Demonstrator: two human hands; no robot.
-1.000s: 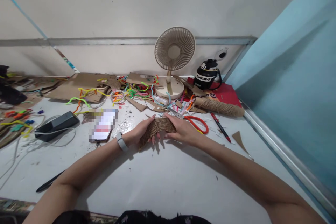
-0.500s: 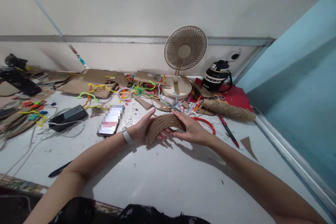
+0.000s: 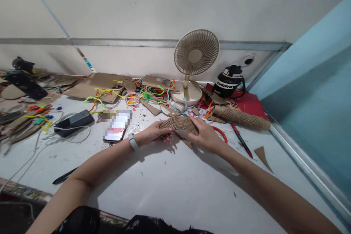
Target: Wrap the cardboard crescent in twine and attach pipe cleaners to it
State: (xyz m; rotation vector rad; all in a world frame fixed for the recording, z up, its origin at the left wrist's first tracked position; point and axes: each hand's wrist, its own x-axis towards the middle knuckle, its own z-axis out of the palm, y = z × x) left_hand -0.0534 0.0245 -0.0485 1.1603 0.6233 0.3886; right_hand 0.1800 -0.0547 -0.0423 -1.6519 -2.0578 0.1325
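Note:
Both my hands hold a curved cardboard piece wrapped in brown jute twine (image 3: 178, 123) just above the white table (image 3: 170, 186). My left hand (image 3: 155, 133), with a white band on its wrist, grips the piece's left end. My right hand (image 3: 204, 137) grips its right end, fingers over the top. The piece lies roughly level, its wrapped face upward. Red-handled scissors (image 3: 221, 133) lie right behind my right hand, partly hidden by it.
A desk fan (image 3: 195, 62) stands at the back, with a twine-wrapped cone (image 3: 242, 118), a black bottle (image 3: 229, 82), a red book (image 3: 251, 104) and a red pen (image 3: 242, 140) to the right. Pipe cleaners (image 3: 148, 95) and cardboard scraps litter the back. A phone (image 3: 117, 129), black power bank (image 3: 74, 122) and cables lie left.
The twine-wrapped piece has turned from standing on edge to lying flatter, and my hands have shifted along it. My view has drifted a little to the left.

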